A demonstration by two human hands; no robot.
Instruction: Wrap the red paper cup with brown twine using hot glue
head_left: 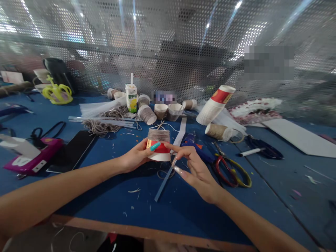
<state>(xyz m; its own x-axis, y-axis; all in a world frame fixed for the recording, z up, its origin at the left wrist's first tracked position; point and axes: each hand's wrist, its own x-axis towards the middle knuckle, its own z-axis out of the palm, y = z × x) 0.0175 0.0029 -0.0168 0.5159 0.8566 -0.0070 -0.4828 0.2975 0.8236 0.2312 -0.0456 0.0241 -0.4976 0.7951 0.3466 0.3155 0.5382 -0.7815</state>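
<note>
In my left hand (138, 154) is a white paper cup (160, 155) with a red band, its base end pointing up or down I cannot tell. Grey-brown yarn (159, 134) is wound round its upper part. My left thumb, with a turquoise nail, presses on the red band. My right hand (195, 168) is at the cup's right side, its index fingertip touching the cup just below the yarn. The right thumb and the other fingers stand apart from it. A translucent strip (164, 183) and a loose loop of yarn lie beneath the hands.
Scissors (232, 171) and a blue glue gun (196, 145) lie right of my right hand. Behind are yarn-wrapped cups (147, 114), a drink carton (131, 98) and a leaning cup stack (214, 105). A black phone-like slab (76, 150) and magenta device (34, 161) lie left.
</note>
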